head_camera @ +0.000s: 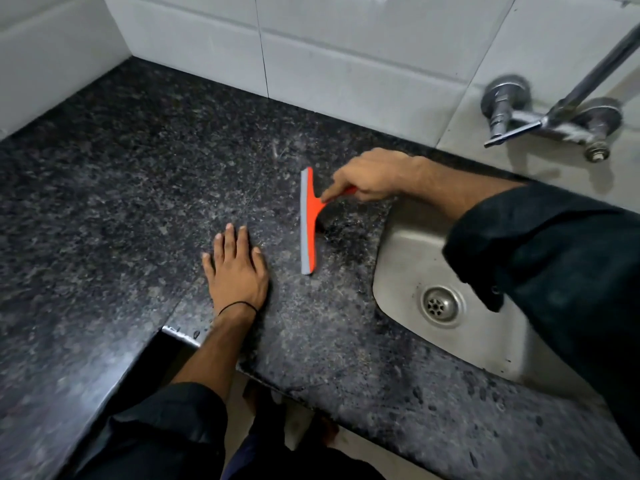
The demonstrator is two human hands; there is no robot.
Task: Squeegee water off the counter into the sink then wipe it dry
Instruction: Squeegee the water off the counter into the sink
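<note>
Clearly the squeegee (309, 221) stood on the counter (121, 188), blade running near to far, just left of the sink (408, 271). Its handle pointed right into the right hand (367, 178), closed around it. To its left the left hand (237, 268) lay flat, fingers spread, holding nothing.
</note>
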